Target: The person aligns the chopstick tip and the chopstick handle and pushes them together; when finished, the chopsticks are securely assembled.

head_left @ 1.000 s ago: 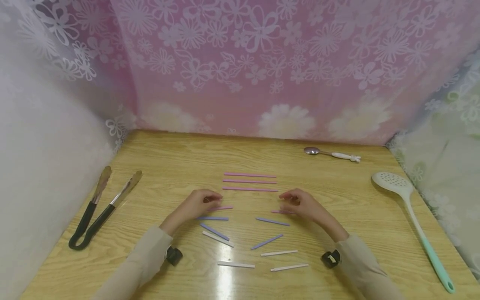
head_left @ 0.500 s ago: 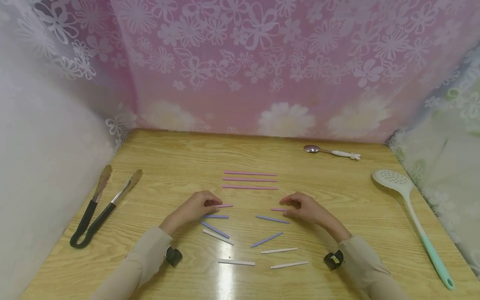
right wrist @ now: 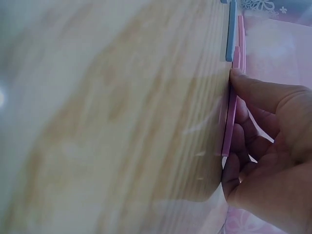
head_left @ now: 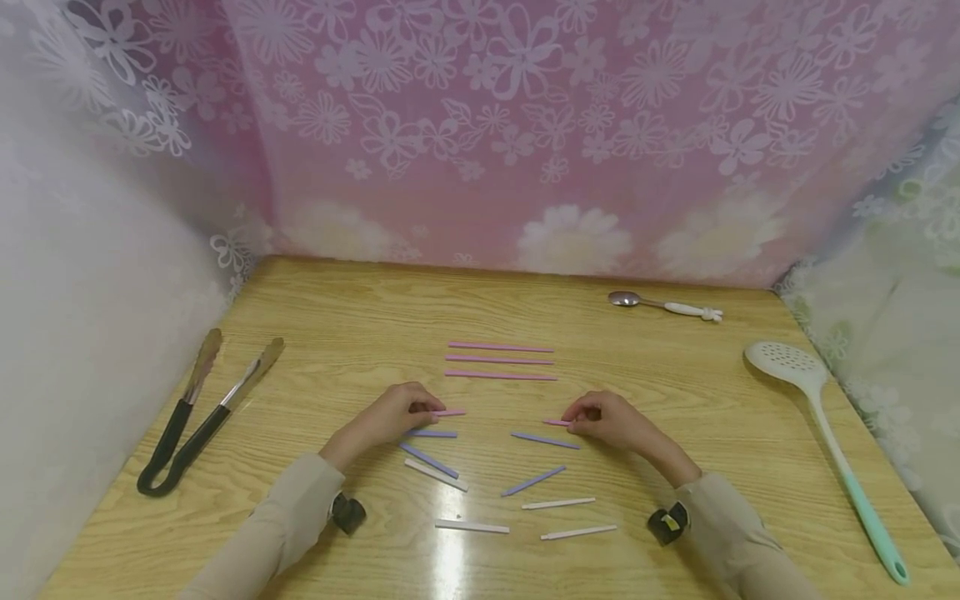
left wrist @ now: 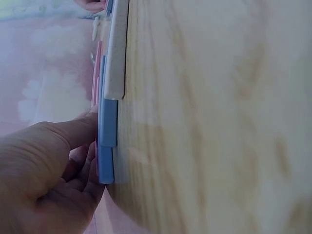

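My left hand (head_left: 399, 412) pinches a short pink chopstick piece (head_left: 453, 412) close over the table, its free end pointing right. In the left wrist view the blue pieces hide most of it from the thumb and fingers. Opposite, my right hand (head_left: 609, 418) grips another short pink chopstick piece (right wrist: 231, 114), thumb on one side and curled fingers behind, its free end pointing left. Between the two free ends lies a gap. Behind the hands are three longer pink chopsticks (head_left: 501, 361), side by side.
Several short blue pieces (head_left: 545, 439) and white pieces (head_left: 472, 527) lie nearer me. Black-handled tongs (head_left: 180, 433) are at left on the wooden table (head_left: 337, 308). A spoon (head_left: 682, 309) and a slotted turner (head_left: 817, 400) lie at right. Flowered cloth (head_left: 450, 167) rises behind.
Both hands have closed their fingertips onto the short pink pieces. The right hand has shifted slightly downward in the head view; the left has hardly moved.
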`<state>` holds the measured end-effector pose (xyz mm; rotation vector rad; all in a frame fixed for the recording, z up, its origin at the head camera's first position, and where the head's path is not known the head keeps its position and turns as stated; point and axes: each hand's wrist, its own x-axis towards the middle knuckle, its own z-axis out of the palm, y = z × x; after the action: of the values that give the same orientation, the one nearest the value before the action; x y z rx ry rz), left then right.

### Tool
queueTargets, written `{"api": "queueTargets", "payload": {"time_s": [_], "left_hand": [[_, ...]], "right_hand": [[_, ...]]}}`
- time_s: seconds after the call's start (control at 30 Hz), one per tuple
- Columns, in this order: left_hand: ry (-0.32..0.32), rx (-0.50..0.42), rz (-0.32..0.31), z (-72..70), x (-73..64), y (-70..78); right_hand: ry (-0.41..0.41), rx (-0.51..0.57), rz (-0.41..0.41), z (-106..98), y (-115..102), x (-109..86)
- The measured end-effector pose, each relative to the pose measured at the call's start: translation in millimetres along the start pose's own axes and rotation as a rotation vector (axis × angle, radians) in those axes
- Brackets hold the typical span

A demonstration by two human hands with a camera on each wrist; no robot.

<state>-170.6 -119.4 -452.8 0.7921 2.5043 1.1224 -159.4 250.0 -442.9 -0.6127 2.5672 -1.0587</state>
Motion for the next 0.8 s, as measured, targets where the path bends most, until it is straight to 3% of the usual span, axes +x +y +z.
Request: {"api": "queueTargets", "payload": {"time_s": [0.23, 0.5, 0.7, 0.8], "left_hand": [[0.000, 0.001, -0.009, 0.8, 0.7, 2.1], [0.037, 0.005, 0.012, 2.1, 3.7, 6.5], [0.045, -0.043, 0.030, 5.0, 8.0, 19.4], [0.053, -0.048, 0.069, 7.0, 9.9, 25.7]], "right_hand": [[0.007, 0.004, 0.018, 0.0, -2.2, -1.4], [0.098, 0.008, 0.035, 2.0, -9.5, -2.3], [0.178, 0.078, -0.016, 10.1, -21.6, -2.9], [0.207, 0.083, -0.056, 15.8, -30.1, -2.3]]}}
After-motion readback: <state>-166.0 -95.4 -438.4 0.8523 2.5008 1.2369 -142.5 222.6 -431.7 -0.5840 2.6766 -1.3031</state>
